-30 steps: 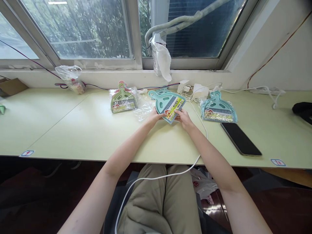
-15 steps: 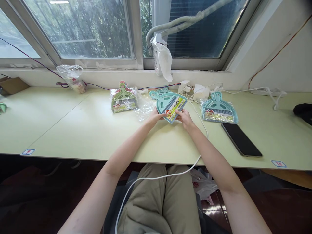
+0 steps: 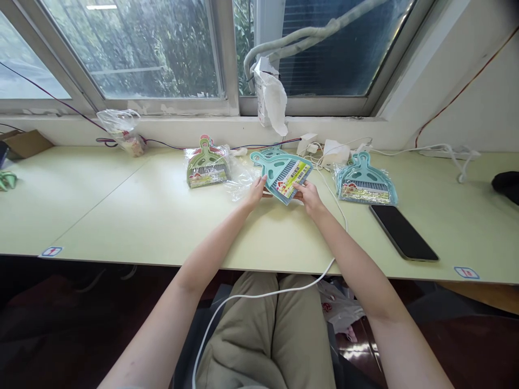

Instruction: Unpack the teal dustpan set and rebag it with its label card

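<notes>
Both my hands hold a small teal dustpan-and-brush set (image 3: pixel 279 168) with a yellow-green paper label, just above the pale green table (image 3: pixel 141 216). My left hand (image 3: pixel 256 190) grips its left edge, fingers closed on it. At the set's lower right edge my right hand (image 3: pixel 308 193) pinches it near the label. An empty clear plastic wrapper (image 3: pixel 240 181) lies just left of my left hand.
A green dustpan set in plastic (image 3: pixel 207 165) lies further left, another teal wrapped set (image 3: pixel 364 181) to the right. A black phone (image 3: pixel 403 239) lies at the right front. White chargers and cables (image 3: pixel 324 151) sit behind; a white cable (image 3: pixel 259 294) runs to my lap.
The teal set has been tilted and shifted slightly; my left hand's grip has moved a little along its left edge. The view has drifted slightly.
</notes>
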A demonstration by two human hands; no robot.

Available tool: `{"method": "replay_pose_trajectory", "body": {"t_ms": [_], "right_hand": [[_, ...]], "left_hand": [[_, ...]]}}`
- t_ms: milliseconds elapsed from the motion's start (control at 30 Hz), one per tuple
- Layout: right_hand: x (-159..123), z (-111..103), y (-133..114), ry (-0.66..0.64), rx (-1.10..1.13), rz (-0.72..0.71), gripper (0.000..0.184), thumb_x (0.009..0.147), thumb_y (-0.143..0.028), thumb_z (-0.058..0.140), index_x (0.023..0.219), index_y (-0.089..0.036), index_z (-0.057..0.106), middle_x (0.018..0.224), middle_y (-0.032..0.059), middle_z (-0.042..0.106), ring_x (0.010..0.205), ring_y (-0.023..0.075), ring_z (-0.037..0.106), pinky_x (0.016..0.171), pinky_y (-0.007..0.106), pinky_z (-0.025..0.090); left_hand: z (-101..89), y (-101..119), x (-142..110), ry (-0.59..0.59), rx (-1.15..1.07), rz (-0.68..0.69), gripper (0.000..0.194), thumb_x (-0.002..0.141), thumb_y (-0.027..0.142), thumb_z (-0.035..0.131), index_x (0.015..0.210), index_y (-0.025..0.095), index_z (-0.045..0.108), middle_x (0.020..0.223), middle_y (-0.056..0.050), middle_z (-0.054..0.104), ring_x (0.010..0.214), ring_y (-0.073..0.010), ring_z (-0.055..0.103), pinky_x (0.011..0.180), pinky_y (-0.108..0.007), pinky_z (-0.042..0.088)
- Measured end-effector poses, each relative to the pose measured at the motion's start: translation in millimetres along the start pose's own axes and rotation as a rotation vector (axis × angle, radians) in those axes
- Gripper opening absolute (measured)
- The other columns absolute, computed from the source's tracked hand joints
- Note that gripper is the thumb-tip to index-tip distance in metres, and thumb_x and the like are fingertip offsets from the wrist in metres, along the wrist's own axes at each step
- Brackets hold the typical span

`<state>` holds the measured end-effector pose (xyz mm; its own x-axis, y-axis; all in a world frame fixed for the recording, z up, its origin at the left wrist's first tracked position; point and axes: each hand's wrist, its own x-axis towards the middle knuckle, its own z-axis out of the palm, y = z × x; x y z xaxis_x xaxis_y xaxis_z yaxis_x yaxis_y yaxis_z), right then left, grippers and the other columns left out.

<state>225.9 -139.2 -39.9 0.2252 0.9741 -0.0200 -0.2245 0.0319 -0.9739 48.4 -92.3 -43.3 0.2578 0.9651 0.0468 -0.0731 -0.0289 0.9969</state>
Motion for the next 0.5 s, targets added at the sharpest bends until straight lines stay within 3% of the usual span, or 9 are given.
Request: {"method": "replay_pose_trajectory", "body": {"t_ms": [100,233,300,400,500], "right_hand": [[1.3,-0.5,1.5,0.010,0.011,-0.018,0.014,0.078,-0.018,0.065,0.091,-0.019,0.061,0.076,0.0009,0.074,0.062,0.0160,0.069,0.061,0.030,0.060],[4.8,-4.6,3.9,0.033,0.028,-0.037,0.014,0.078,-0.018,0.065,0.091,-0.019,0.061,0.076,0.0005,0.073,0.060,0.0146,0.068,0.059,0.028,0.058],[6.7,-7.8,3.8,0.046,0.039,-0.040,0.014,0.078,-0.018,0.065,0.091,-0.019,0.061,0.077,0.0005,0.073,0.058,0.0137,0.067,0.060,0.027,0.058],[8.8,-12.4,1.5,0.064,0.038,-0.029,0.014,0.078,-0.017,0.064,0.092,-0.018,0.061,0.076,0.0008,0.073,0.058,0.0131,0.067,0.060,0.026,0.057],[9.8,-16.2,-1.5,0.078,0.019,0.000,0.013,0.078,-0.016,0.062,0.091,-0.018,0.061,0.074,0.0006,0.072,0.056,0.0121,0.066,0.055,0.023,0.055]], "left_hand": [[-8.7,-0.1,2.7,0.162,0.337,0.171,0.048,0.098,0.044,0.024,0.102,0.014,0.061,0.097,-0.013,0.064,0.087,-0.0224,0.065,0.078,-0.039,0.054],[-23.9,-1.0,1.9,0.249,0.959,0.404,0.035,0.092,0.023,0.042,0.124,0.014,0.056,0.126,-0.015,0.056,0.122,-0.0260,0.049,0.107,-0.042,0.037],[-28.4,-1.6,0.2,0.184,1.217,0.370,0.043,0.087,0.009,0.043,0.128,0.012,0.054,0.130,-0.017,0.054,0.125,-0.0263,0.046,0.108,-0.041,0.034],[-29.5,0.7,-2.5,0.034,1.415,0.283,0.042,0.086,0.002,0.035,0.114,0.011,0.065,0.114,-0.017,0.062,0.114,-0.0249,0.054,0.102,-0.039,0.038],[-26.7,7.9,-5.4,0.037,1.472,0.265,0.039,0.086,0.002,0.035,0.098,0.014,0.070,0.103,-0.015,0.065,0.106,-0.0238,0.058,0.103,-0.040,0.038]]}}
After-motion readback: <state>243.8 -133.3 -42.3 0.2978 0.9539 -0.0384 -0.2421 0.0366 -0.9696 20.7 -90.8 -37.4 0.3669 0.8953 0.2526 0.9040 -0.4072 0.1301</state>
